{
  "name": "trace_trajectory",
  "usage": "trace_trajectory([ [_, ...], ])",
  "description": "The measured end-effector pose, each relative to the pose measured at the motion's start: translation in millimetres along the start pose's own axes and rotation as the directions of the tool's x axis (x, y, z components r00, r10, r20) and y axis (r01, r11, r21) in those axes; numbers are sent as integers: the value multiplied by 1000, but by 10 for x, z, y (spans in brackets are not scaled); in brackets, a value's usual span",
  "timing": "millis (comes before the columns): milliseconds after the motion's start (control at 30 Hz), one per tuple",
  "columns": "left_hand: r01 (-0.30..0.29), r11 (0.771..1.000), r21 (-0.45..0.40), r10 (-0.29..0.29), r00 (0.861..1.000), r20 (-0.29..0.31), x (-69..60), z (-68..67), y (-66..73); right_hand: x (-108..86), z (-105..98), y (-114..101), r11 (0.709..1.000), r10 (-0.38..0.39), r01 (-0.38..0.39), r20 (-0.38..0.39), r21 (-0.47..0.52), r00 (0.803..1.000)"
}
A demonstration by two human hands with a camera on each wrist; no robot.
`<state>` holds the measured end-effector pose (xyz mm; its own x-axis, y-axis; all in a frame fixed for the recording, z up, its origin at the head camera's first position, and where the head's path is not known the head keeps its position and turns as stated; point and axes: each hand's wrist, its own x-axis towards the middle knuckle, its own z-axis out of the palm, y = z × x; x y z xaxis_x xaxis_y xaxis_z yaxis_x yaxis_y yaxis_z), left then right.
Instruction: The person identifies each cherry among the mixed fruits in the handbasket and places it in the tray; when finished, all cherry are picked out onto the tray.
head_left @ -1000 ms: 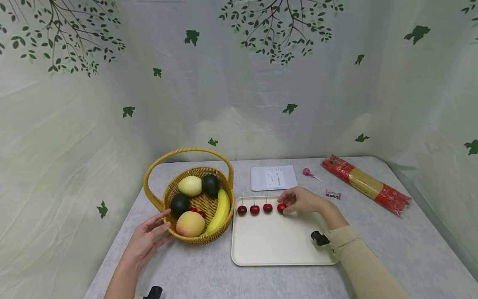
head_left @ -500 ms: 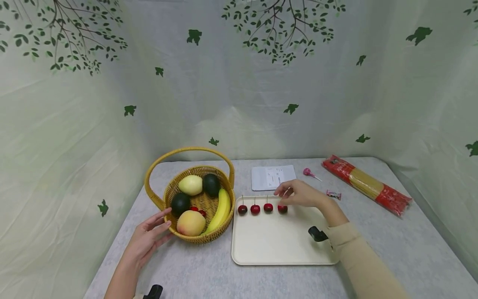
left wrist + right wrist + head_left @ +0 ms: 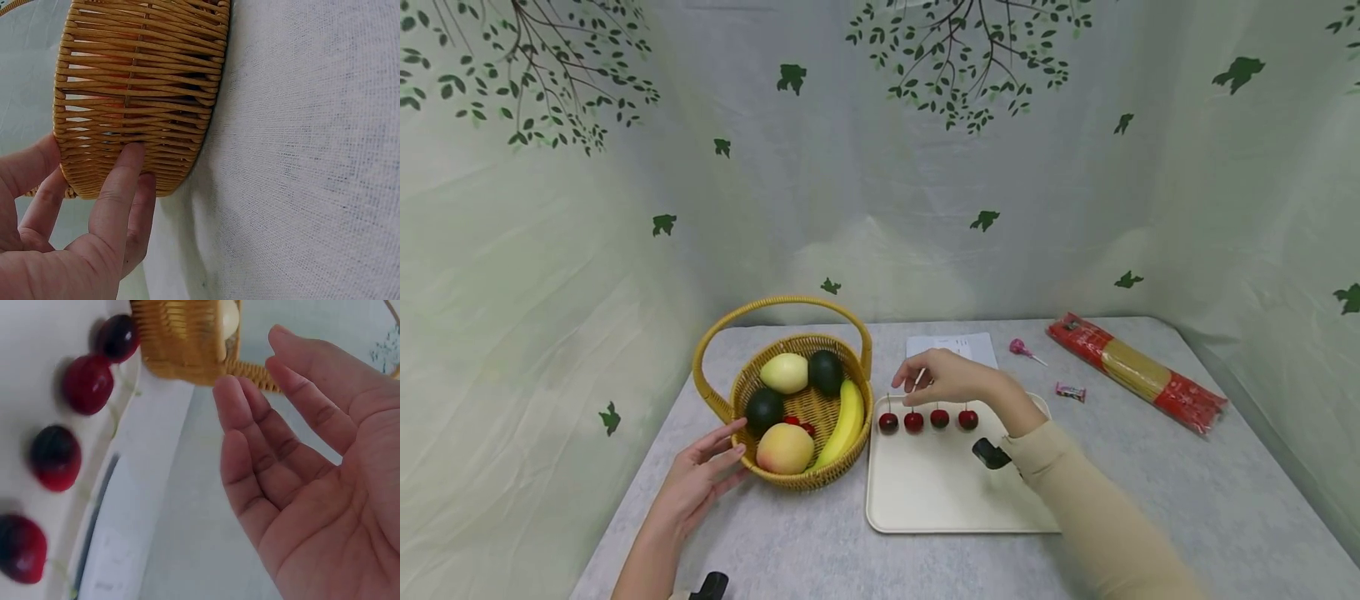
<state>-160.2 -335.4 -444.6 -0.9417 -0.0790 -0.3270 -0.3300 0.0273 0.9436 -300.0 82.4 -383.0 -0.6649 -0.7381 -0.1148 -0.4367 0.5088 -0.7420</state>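
Note:
My left hand (image 3: 700,479) rests its fingertips against the near left side of a yellow wicker basket (image 3: 838,482). In the left wrist view, extended fingers (image 3: 119,187) touch the woven wall. The basket holds a peach (image 3: 785,450), a banana (image 3: 844,425), a pale yellow lemon-shaped fruit (image 3: 785,373), two dark green avocado-like fruits (image 3: 764,410) and small red fruits, partly hidden. My right hand (image 3: 951,377) hovers above the back edge of a cream tray (image 3: 955,496), fingers loosely bent and holding nothing. Several cherries (image 3: 967,419) with upright stems stand in a row on that tray below it.
Behind the tray lies a white packet (image 3: 981,346), partly covered by my right hand. A pink lollipop (image 3: 1021,347), a small wrapped candy (image 3: 1071,392) and a red-and-yellow noodle pack (image 3: 1135,371) lie to the right. A leaf-patterned curtain (image 3: 880,183) surrounds the table.
My right hand has let go of the rightmost cherry, lifted away and moved left over the row towards the basket. My left hand stays at the basket.

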Motion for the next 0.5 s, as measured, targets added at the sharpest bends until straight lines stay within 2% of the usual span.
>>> trace_trajectory([
  [200,-8,1000,0,8,1000,-5,-4,4,-3,238,35,-311,998,-16,23,123,-51,992],
  [367,-14,1000,1,14,1000,-3,-9,11,-4,415,59,-501,987,-57,80,165,-139,985],
  [500,-16,1000,3,16,1000,-8,-6,6,5,585,104,-593,980,-60,92,182,-176,981],
])
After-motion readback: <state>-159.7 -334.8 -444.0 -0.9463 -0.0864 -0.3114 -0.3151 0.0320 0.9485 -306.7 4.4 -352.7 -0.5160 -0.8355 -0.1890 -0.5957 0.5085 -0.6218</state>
